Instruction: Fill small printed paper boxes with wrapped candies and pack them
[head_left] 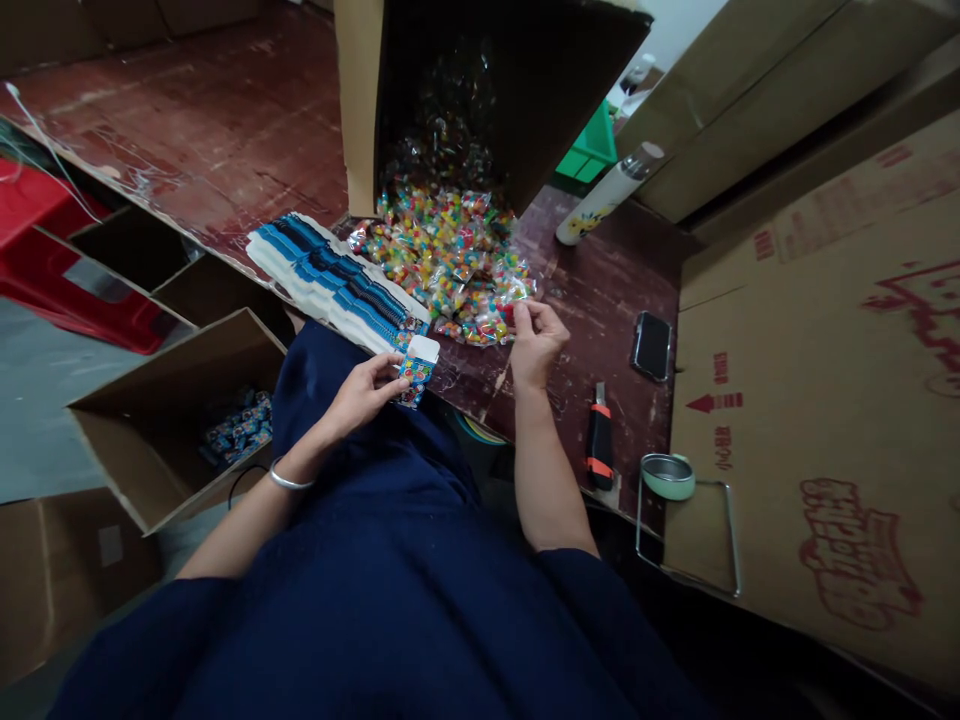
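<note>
My left hand (367, 391), with a silver bangle at its wrist, grips a small blue printed carton (418, 372) with its white flap standing open. At the near edge of the candy heap (457, 255), my right hand (538, 342) is closed in a pinch on a clear packet of colourful candy (514, 305); its fingers hide part of the packet. The heap is made of many such packets, spilling from a cardboard box lying on its side. Beside it, a long row of flattened blue-and-white cartons (337, 280) overlaps along the table edge.
On the dark red table (187, 110) are a white flowered bottle (604, 200), a phone (651, 346) and an orange-black utility knife (600, 440). An open cardboard box (180, 420) with filled cartons stands lower left, near a red stool (82, 260). Large cartons (817, 400) wall the right.
</note>
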